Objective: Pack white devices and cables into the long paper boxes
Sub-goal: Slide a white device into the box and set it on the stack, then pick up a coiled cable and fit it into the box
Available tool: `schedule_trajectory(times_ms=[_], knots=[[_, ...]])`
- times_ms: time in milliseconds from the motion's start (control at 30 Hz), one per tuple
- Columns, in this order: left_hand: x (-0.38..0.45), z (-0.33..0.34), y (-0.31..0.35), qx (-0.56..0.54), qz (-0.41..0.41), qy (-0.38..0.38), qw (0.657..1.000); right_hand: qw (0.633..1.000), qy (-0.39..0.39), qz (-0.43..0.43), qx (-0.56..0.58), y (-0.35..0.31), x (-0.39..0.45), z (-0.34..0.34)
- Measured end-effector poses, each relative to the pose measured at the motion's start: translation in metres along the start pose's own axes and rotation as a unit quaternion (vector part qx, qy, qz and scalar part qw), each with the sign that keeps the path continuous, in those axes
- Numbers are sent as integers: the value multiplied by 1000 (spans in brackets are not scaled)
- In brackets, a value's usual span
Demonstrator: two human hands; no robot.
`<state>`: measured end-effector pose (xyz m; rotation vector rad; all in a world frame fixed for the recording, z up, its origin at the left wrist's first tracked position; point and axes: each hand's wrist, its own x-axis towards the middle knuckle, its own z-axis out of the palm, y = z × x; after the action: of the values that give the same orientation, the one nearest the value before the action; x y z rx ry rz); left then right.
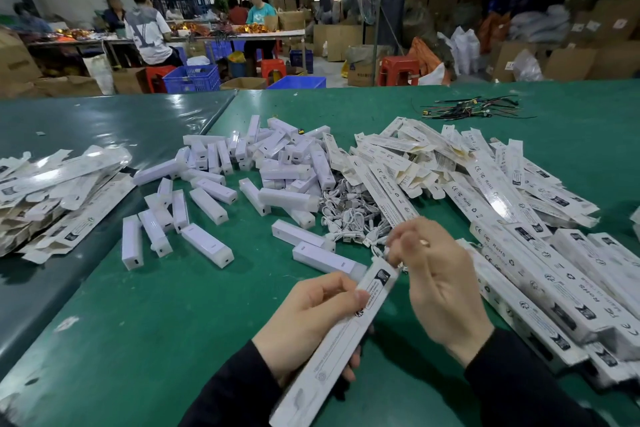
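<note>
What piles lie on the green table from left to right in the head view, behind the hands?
Flat boxes in plastic → loose white devices → tangle of white cables → heap of long paper boxes.

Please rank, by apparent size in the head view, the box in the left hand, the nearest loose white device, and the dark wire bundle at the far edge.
1. Long paper box
2. Wire bundle, though distance shrinks it
3. White device

Green desk: white devices scattered centre, cables beside, paper boxes heaped right, more boxes left.
</note>
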<state>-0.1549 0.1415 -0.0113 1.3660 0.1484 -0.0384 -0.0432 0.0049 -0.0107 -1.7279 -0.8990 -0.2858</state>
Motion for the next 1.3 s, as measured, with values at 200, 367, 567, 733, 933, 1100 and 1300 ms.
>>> schedule_trajectory(times_ms=[200,367,567,733,933,1100,1300], knots=[[3,-2,7,-86,50,103,990,997,19,69,-35,18,11,-14],[3,-10,9,-111,78,237,962,889,-172,100,-411,35,11,-16],[4,-13,7,-130,67,295,944,859,-141,93,-483,33,10,-20],[6,-18,6,-130,63,295,945,919,-141,37,-366,29,9,-18],[10,-10,2,-98,45,235,966,993,-107,-32,-27,-5,-9,10],[10,-11,1,-80,33,227,970,990,-137,-23,21,-10,-13,13],[9,-13,1,-95,10,178,979,965,-199,125,117,-23,-8,5]])
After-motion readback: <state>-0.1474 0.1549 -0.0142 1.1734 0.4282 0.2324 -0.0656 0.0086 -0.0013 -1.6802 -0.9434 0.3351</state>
